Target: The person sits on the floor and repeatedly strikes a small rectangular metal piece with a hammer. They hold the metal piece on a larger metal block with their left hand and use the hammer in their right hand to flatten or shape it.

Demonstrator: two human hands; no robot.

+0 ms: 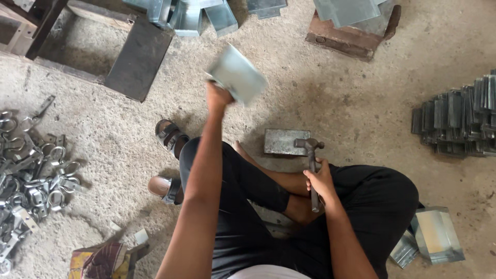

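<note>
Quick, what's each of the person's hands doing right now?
Left hand: closed on a bent sheet-metal piece, raised and motion-blurred.
Right hand: closed around the handle of a hammer, whose head rests by a metal block.

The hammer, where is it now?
In the head view, the hammer is in the right hand, right of centre, its head resting on the metal block.
</note>
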